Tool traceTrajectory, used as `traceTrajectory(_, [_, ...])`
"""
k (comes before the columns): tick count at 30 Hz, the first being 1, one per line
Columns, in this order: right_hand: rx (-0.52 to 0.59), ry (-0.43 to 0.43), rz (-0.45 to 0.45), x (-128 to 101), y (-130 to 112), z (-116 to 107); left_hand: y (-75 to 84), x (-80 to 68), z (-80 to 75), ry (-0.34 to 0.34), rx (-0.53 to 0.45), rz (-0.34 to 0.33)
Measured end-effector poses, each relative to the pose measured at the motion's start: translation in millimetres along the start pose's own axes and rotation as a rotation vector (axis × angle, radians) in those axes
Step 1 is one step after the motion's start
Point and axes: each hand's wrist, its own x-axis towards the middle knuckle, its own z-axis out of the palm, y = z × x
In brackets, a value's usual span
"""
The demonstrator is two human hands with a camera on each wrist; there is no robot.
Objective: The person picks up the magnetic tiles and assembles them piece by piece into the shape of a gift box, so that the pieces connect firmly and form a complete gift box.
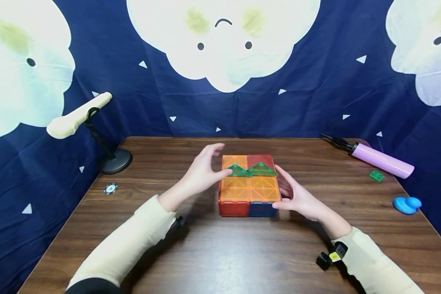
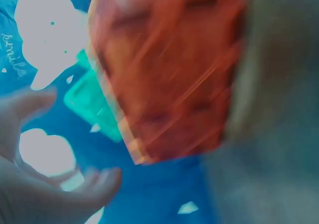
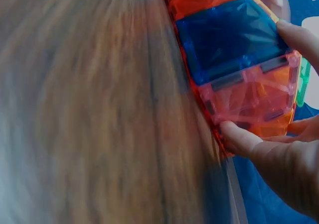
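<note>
A low box of translucent magnetic tiles (image 1: 235, 209) sits mid-table, with red and blue on the front and orange and red on top. Two green triangle tiles (image 1: 261, 169) stand side by side across its top. My left hand (image 1: 203, 169) is at the box's left, fingers spread. Its thumb tip overlaps the left triangle in the head view; whether they touch I cannot tell. My right hand (image 1: 302, 198) holds the box's right side, thumb by the front corner and fingers along the side. In the right wrist view its fingers (image 3: 244, 140) lie against a pink side tile (image 3: 249, 92).
At the left stand a black stand with a cream roll (image 1: 79, 116) and a poker chip (image 1: 110, 188). Along the right lie a purple hand pump (image 1: 382, 159), a green toy brick (image 1: 377, 176) and a blue rounded object (image 1: 407, 205). A navy cloud-print cloth (image 1: 147, 102) hangs behind the table.
</note>
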Motion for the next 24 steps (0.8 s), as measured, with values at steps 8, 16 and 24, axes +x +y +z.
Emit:
traceTrajectory(8, [0.033,0.024,0.002,1,-3,-1,-17.5,-49.2,21.2,-0.167,-0.547,-0.47])
traceTrajectory(16, [0.081,0.035,0.034,15,0,-3,-27.7,-39.2,24.5,-0.2,-0.593,-0.471])
traceTrajectory(24, [0.081,0.015,0.035,19,2,-6,-32.7,-33.1,17.4,-0.249,-0.621,-0.486])
